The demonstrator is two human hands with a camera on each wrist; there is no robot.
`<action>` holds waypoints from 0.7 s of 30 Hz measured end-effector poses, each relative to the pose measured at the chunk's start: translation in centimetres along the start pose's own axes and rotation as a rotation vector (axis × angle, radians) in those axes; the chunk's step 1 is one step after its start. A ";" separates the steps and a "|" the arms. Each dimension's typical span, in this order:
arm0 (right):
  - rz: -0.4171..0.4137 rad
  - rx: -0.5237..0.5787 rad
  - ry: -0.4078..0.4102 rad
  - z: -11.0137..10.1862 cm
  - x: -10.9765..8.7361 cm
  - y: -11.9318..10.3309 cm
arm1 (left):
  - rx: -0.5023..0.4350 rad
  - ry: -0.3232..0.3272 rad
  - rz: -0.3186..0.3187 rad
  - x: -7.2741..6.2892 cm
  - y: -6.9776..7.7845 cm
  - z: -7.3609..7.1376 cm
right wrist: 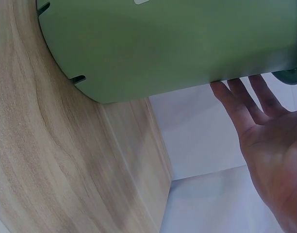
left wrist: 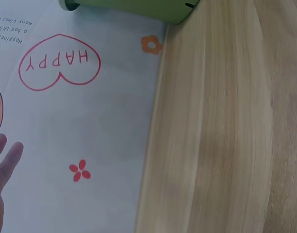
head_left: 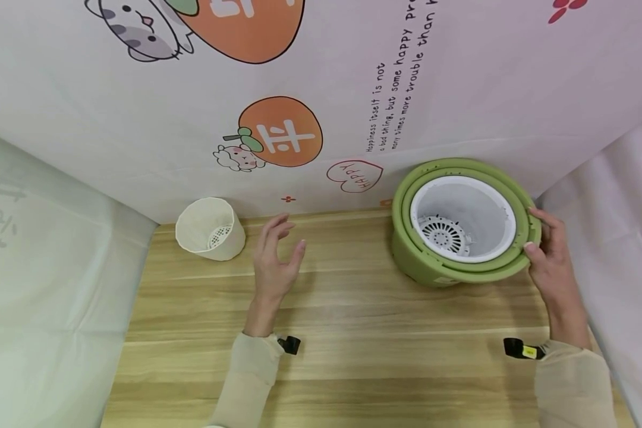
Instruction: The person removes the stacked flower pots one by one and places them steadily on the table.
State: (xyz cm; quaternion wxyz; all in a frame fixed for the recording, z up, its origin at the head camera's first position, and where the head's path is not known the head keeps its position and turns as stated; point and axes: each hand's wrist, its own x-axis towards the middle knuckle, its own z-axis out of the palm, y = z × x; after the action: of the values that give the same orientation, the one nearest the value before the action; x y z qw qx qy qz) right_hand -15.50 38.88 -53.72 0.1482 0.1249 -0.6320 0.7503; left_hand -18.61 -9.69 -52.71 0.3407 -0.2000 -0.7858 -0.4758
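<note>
A green flowerpot (head_left: 419, 264) stands at the right of the table, with another green rim nested inside it. Within these sits a white pot (head_left: 484, 217) with a slotted bottom. My right hand (head_left: 555, 267) grips the green flowerpot's right rim, thumb on top; in the right wrist view its fingers (right wrist: 238, 109) touch the outer wall. Fingers spread and slightly bent, my left hand (head_left: 274, 261) is above the table and holds nothing. Just left of it is a small white pot (head_left: 234, 241) with a perforated bottom. Only part of the left hand shows in the left wrist view.
The wooden table (head_left: 353, 345) meets a printed white cloth (head_left: 342, 107) along its back edge. More pale cloth hangs at the left (head_left: 48, 255) and right (head_left: 620, 255) sides, the latter close to my right arm.
</note>
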 end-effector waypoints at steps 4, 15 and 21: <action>0.000 -0.007 0.006 0.0 0.1 0.1 | 0.002 -0.018 0.008 0.0 0.3 0.3; 0.005 0.008 0.009 0.0 -0.1 0.1 | 0.049 -0.061 0.031 0.2 1.2 0.9; 0.006 -0.020 0.017 0.0 -0.1 0.1 | 0.090 -0.113 0.065 0.6 1.5 1.0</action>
State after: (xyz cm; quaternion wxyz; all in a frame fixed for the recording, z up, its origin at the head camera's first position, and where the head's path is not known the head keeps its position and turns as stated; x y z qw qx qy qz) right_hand -15.43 38.81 -53.86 0.1524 0.1152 -0.6385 0.7456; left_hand -18.45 -8.16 -51.67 0.3194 -0.2364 -0.8175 -0.4168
